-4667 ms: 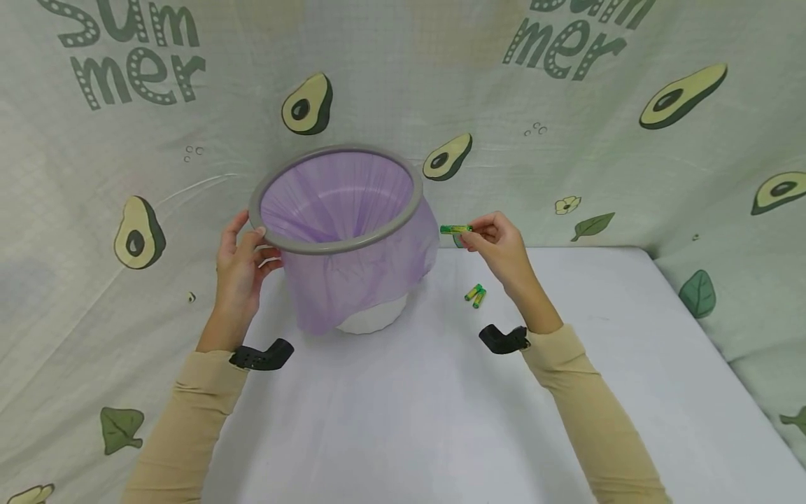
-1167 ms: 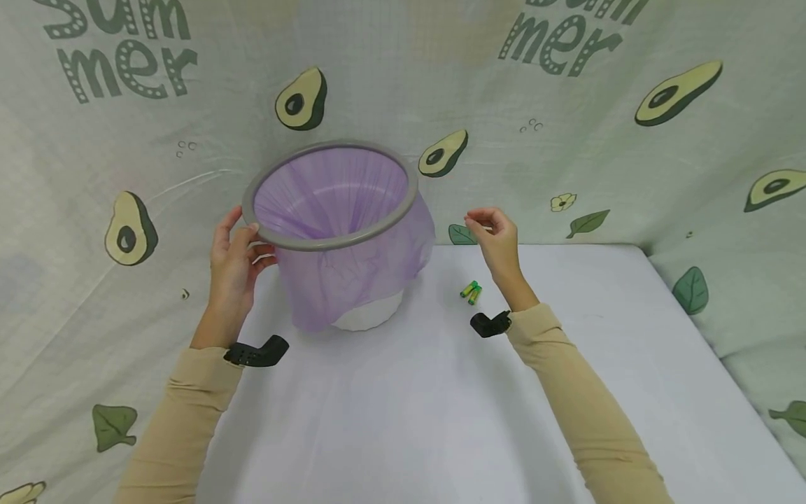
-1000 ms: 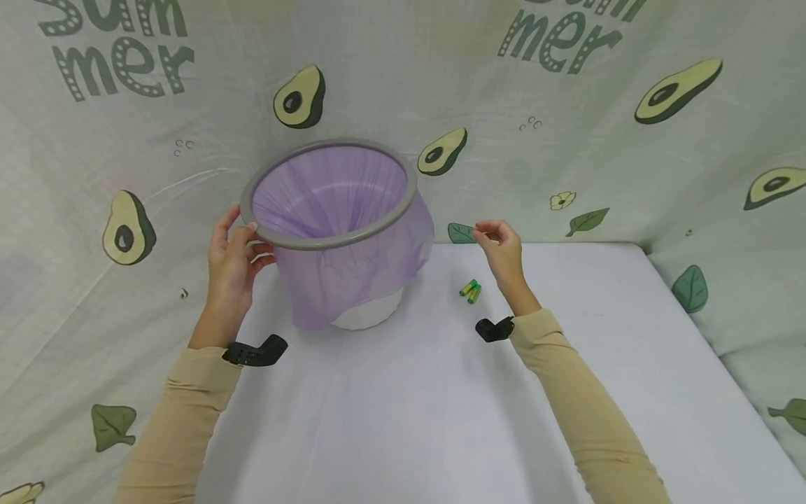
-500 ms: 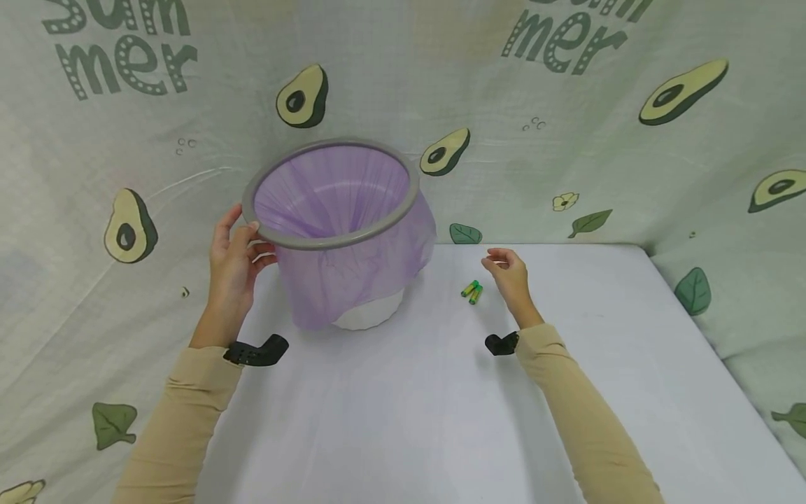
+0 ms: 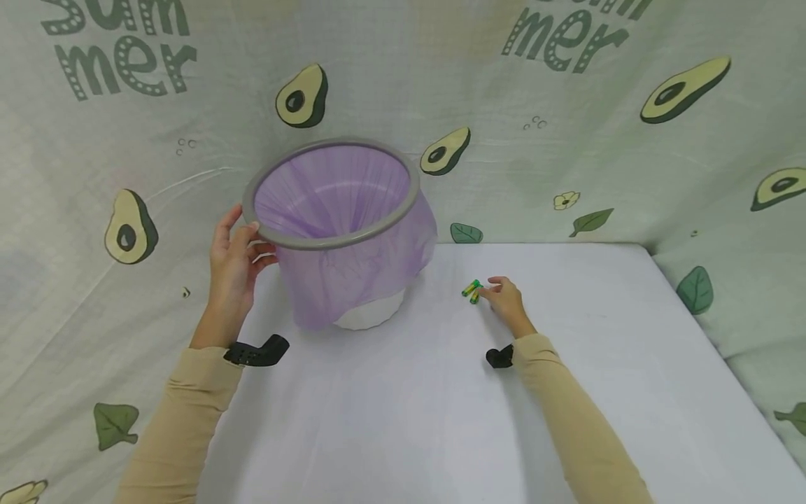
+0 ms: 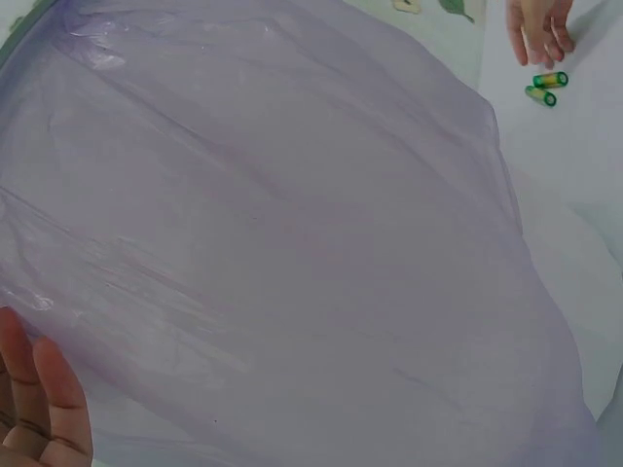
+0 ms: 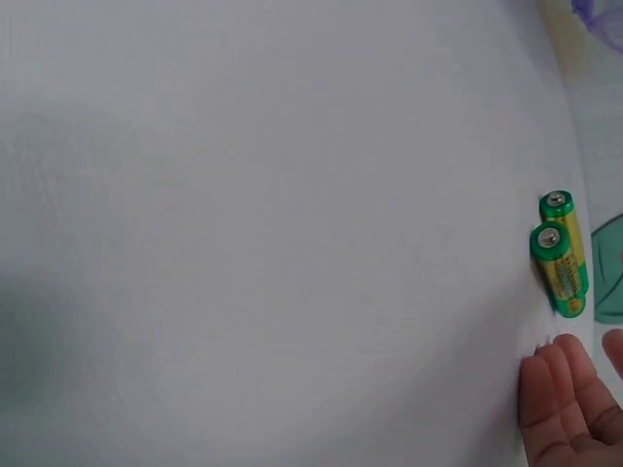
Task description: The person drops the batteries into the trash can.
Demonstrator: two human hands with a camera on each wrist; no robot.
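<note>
A trash bin with a grey rim [image 5: 334, 241] and a purple bag [image 5: 352, 283] folded over it stands at the table's back left. My left hand [image 5: 234, 269] holds the rim at its left side, thumb on the ring; some of its fingers [image 6: 63, 394] show beside the bag in the left wrist view. Two green and yellow batteries lie close together on the table, a nearer battery [image 7: 560, 265] and a farther battery [image 7: 571, 229]. Just right of them is my right hand [image 5: 506, 301], fingers spread and holding nothing, a small gap from the batteries in the right wrist view.
The white tabletop [image 5: 378, 413] spreads in front of and to the right of the bin. A cloth backdrop [image 5: 504, 161] printed with avocados and leaves rises behind the table and along its sides. Black wrist cameras sit on both wrists.
Earlier the right hand held a battery beside the bin; by 1.2 seconds ago its fingers were without it. Since then that hand has come down to the two batteries. The left hand stays at the rim.
</note>
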